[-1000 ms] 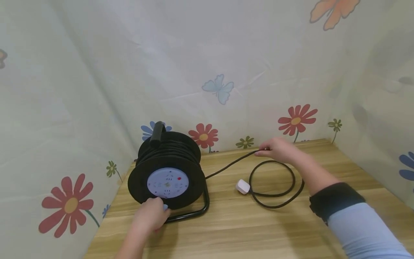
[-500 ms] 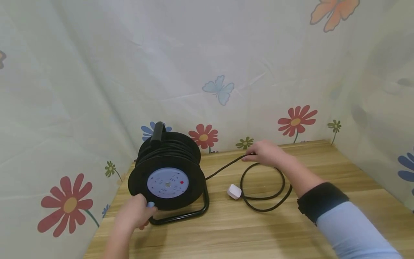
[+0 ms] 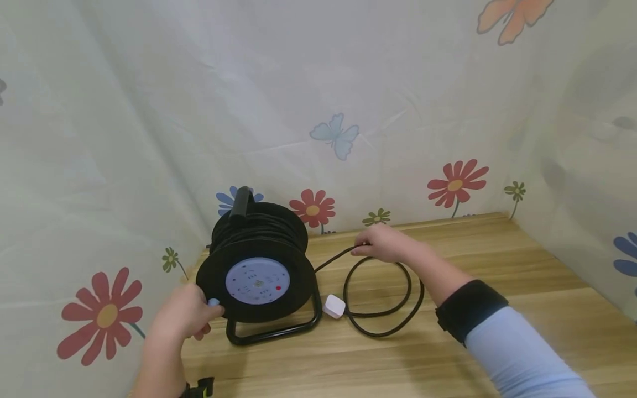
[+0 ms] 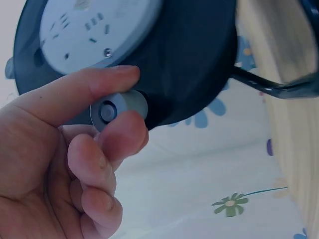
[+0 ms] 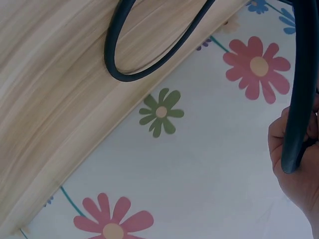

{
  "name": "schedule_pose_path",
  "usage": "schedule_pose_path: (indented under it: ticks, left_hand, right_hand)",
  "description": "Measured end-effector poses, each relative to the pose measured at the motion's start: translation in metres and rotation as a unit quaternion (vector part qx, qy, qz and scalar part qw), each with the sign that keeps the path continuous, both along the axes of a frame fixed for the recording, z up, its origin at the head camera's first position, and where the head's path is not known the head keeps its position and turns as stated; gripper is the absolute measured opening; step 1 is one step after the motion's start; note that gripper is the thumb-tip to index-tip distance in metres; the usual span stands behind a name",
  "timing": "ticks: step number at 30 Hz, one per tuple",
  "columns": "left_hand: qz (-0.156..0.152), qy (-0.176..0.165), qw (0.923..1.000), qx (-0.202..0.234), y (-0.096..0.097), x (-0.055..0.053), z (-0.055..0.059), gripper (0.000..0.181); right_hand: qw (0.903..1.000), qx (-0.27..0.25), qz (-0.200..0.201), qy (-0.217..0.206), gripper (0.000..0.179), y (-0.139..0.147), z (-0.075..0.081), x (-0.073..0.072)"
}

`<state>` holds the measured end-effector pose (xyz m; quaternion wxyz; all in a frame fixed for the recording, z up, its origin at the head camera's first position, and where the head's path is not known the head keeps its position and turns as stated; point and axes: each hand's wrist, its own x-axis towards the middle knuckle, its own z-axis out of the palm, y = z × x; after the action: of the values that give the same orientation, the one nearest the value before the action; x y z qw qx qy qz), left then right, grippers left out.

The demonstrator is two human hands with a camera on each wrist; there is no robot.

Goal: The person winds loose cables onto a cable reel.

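A black cable reel [image 3: 298,290] with a pale round socket face [image 3: 257,281] stands on its tubular frame [image 3: 278,334] at the left of the table. At the lower left of its front disc, my left hand [image 3: 181,315] pinches the pale crank knob [image 4: 135,103] between thumb and forefinger, with the other fingers curled below. To the reel's right, my right hand [image 3: 385,243] pinches the black cable [image 3: 334,258] that runs off the drum. Beyond this hand the cable falls in loops, ending in a white plug [image 3: 334,306] on the table beside the frame.
The wooden tabletop [image 3: 448,354] meets a pale curtain [image 3: 278,99] printed with flowers and butterflies at the back and both sides. A black handle [image 3: 241,205] sticks up from the top of the reel.
My left hand has carried the knob left and upward, turning the reel's face clockwise. My right hand has moved left towards the reel, and the plug and loops have slid left with it.
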<state>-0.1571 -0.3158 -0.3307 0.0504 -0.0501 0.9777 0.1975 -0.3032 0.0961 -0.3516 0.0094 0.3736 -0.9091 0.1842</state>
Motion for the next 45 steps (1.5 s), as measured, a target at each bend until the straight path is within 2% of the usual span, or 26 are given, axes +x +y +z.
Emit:
schedule_pose_path:
  ticks: [8, 13, 17, 21, 25, 28, 33, 37, 41, 45]
  left_hand:
    - [0.009, 0.042, 0.9991, -0.008, 0.0, 0.003, 0.014, 0.032]
    - [0.033, 0.066, 0.9972, 0.008, 0.001, 0.006, 0.019, 0.033]
    - [0.06, 0.086, 0.9942, 0.025, 0.002, 0.009, 0.024, 0.033]
    - [0.072, 0.128, 0.9885, 0.037, 0.008, 0.009, 0.03, 0.034]
    - [0.075, 0.18, 0.9803, 0.031, 0.017, 0.009, 0.034, 0.034]
    - [0.083, 0.213, 0.9733, 0.021, 0.024, 0.01, 0.035, 0.035]
    - [0.085, 0.252, 0.9637, 0.024, 0.032, 0.01, 0.034, 0.035]
    - [0.087, 0.269, 0.9589, 0.028, 0.034, 0.009, 0.032, 0.034]
    - [0.089, 0.275, 0.9568, 0.028, 0.034, 0.008, 0.032, 0.035]
    - [0.085, 0.282, 0.9555, 0.024, 0.034, 0.006, 0.031, 0.035]
  right_hand:
    - [0.9999, 0.007, 0.016, 0.002, 0.015, -0.023, -0.002, 0.001]
    - [0.9999, 0.008, 0.014, 0.001, 0.017, -0.039, -0.007, 0.001]
    - [0.9992, -0.003, 0.035, 0.016, 0.018, -0.053, -0.014, 0.002]
    - [0.9981, -0.011, 0.048, 0.036, 0.017, -0.064, -0.019, 0.004]
    - [0.9976, -0.016, 0.053, 0.041, 0.016, -0.073, -0.021, 0.006]
    - [0.9969, -0.016, 0.065, 0.041, 0.017, -0.078, -0.023, 0.006]
    - [0.9975, -0.01, 0.063, 0.031, 0.019, -0.084, -0.026, 0.008]
    - [0.9975, -0.008, 0.062, 0.034, 0.018, -0.085, -0.029, 0.007]
    - [0.9969, -0.017, 0.065, 0.04, 0.017, -0.083, -0.032, 0.006]
    - [0.9979, -0.021, 0.052, 0.03, 0.015, -0.076, -0.034, 0.005]
